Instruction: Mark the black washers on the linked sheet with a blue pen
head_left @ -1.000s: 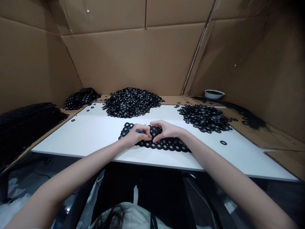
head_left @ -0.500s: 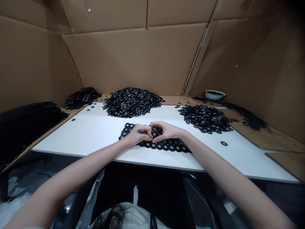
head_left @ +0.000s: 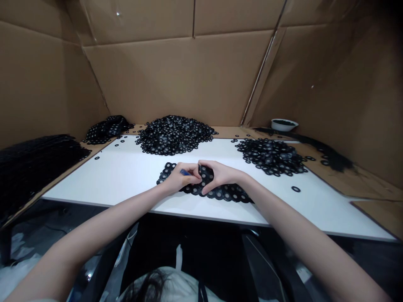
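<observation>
A sheet of joined black rings with pale centres lies near the front of the white board, partly covered by my hands. My left hand is closed around a small blue stick-like tool; its tip is hidden, so its kind is unclear. Its fingertips meet the middle of the sheet. My right hand holds the sheet from the right, thumb on the near side and fingers curled at the far edge, with rings showing in the gap between them. I cannot see whether a thread runs between the hands.
Behind my hands rises a big heap of black rings; a smaller heap sits right. A single ring lies near it. A white bowl, dark strands, a bundled sheet and a black strand stack line the cardboard walls.
My right thumb has moved down and away from my left fingertips, widening the gap over the rings. The left hand and the blue tool have shifted slightly left.
</observation>
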{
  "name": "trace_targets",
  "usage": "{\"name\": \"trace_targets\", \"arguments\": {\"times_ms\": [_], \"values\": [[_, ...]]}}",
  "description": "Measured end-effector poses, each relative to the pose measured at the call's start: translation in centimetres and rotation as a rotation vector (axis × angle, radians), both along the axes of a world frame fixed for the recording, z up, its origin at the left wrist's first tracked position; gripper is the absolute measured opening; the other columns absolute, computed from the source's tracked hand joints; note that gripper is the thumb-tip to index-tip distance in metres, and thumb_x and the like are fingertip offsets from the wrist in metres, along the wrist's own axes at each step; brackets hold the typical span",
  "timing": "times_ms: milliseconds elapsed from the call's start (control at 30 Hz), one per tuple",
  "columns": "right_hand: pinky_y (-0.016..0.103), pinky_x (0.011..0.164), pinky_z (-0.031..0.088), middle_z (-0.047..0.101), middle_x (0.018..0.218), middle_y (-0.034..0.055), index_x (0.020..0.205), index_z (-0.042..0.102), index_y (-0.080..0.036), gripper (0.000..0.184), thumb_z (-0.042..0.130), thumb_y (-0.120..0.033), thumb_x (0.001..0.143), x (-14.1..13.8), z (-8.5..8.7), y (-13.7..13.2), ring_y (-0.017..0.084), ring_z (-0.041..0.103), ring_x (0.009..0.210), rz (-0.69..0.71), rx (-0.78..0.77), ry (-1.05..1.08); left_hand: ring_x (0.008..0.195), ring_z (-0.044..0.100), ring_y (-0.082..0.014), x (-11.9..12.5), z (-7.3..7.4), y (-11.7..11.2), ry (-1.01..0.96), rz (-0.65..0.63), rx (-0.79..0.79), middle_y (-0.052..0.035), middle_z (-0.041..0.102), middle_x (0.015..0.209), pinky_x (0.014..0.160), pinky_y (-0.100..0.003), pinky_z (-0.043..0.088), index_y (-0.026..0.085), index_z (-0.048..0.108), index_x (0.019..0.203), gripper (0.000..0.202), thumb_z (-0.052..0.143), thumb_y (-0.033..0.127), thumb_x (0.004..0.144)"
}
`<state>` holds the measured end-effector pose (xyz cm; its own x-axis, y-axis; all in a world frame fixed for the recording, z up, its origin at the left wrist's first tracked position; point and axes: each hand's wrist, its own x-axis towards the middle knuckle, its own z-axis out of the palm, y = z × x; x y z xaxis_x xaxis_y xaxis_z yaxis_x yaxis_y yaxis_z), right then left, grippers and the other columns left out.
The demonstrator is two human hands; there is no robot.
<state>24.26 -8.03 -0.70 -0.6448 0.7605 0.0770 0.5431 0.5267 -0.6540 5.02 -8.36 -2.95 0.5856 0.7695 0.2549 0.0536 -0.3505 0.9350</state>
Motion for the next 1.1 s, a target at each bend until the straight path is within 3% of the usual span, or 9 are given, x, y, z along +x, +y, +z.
{"name": "trace_targets", "arguments": {"times_ms": [167,333,500,733,867,1100], "values": [[0.037,0.089,0.042,0.059,0.106,0.0046,0.104,0.056,-0.019,0.070,0.079,-0.051,0.046,0.05,-0.17,0.02,0.029,0.053,0.102,-0.008,0.004,0.002,0.061,0.052,-0.0108,-0.03,-0.02,-0.07,-0.023,0.009,0.029,0.0004,0.059,0.061,0.062,-0.022,0.039,0.011,0.060,0.064,0.007,0.065,0.016,0.066],[0.042,0.098,0.038,0.052,0.125,0.0087,0.120,0.048,-0.019,0.086,0.081,-0.050,0.046,0.28,-0.45,0.24,0.032,0.048,0.114,-0.044,-0.021,-0.024,0.060,0.052,-0.0106,0.04,0.27,-0.28,-0.047,0.019,0.019,0.0004,0.059,0.061,0.062,-0.022,0.039,0.012,0.059,0.064,0.008,0.065,0.017,0.066],[0.044,0.099,0.038,0.053,0.125,0.0089,0.122,0.048,-0.019,0.087,0.080,-0.050,0.048,0.59,-0.94,0.59,0.032,0.048,0.116,-0.016,-0.027,-0.017,0.055,0.050,-0.0093,0.16,0.53,-0.23,-0.057,0.028,-0.004,0.0017,0.056,0.056,0.056,-0.021,0.037,0.011,0.058,0.061,0.015,0.068,0.021,0.063],[0.044,0.108,0.030,0.038,0.142,0.0133,0.136,0.038,-0.017,0.106,0.082,-0.050,0.045,0.53,-0.82,0.39,0.034,0.036,0.129,-0.072,-0.075,-0.056,0.046,0.049,-0.0077,0.00,0.47,0.01,-0.083,0.017,-0.107,0.0038,0.053,0.053,0.044,-0.019,0.034,0.012,0.054,0.059,0.016,0.068,0.020,0.060],[0.044,0.106,0.032,0.042,0.139,0.0122,0.133,0.040,-0.018,0.101,0.081,-0.050,0.047,0.46,-0.64,0.25,0.034,0.039,0.127,-0.055,-0.059,-0.040,0.041,0.047,-0.0072,-0.19,0.48,0.05,-0.104,-0.004,-0.133,0.0044,0.050,0.049,0.039,-0.018,0.029,0.012,0.053,0.056,0.014,0.066,0.016,0.058],[0.042,0.097,0.041,0.057,0.117,0.0064,0.114,0.053,-0.019,0.077,0.081,-0.047,0.047,0.22,-0.33,0.12,0.031,0.051,0.112,-0.016,-0.022,-0.014,0.039,0.045,-0.0069,-0.23,0.61,-0.39,-0.063,-0.043,-0.162,0.0043,0.051,0.046,0.038,-0.018,0.028,0.012,0.053,0.056,0.014,0.065,0.016,0.058]]}}
